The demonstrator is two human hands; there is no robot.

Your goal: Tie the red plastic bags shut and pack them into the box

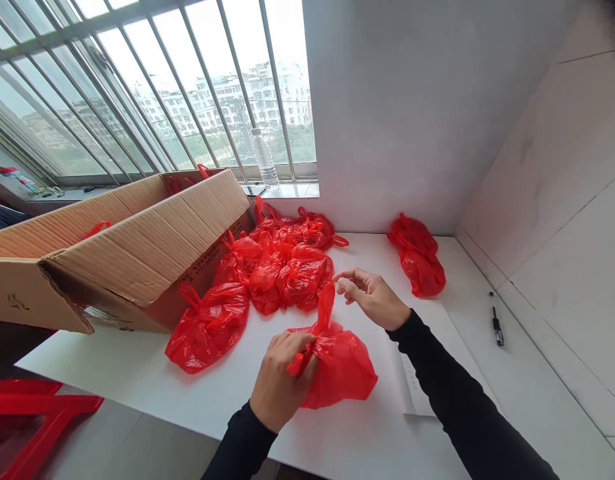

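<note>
A red plastic bag (344, 367) with something inside rests on the white table (387, 433) in front of me. Its neck looks knotted, and one handle loop sticks up. My left hand (284, 377) is closed around the other handle at the left of the knot. What the bag contains is hidden by the plastic. Just right of the upright loop's tip hovers my right hand (372, 297), its thumb and index finger slightly parted with nothing visible between them. Another red bag (210, 327) lies to the left, and several tied red bags (282, 267) are heaped behind.
An open cardboard box (152, 250) with red bags inside stands at left. Against the back wall lies another red bag (417, 257). Paper sheets (414, 383) lie under my right forearm, a black marker (496, 327) farther right. A plastic bottle (265, 160) stands on the sill.
</note>
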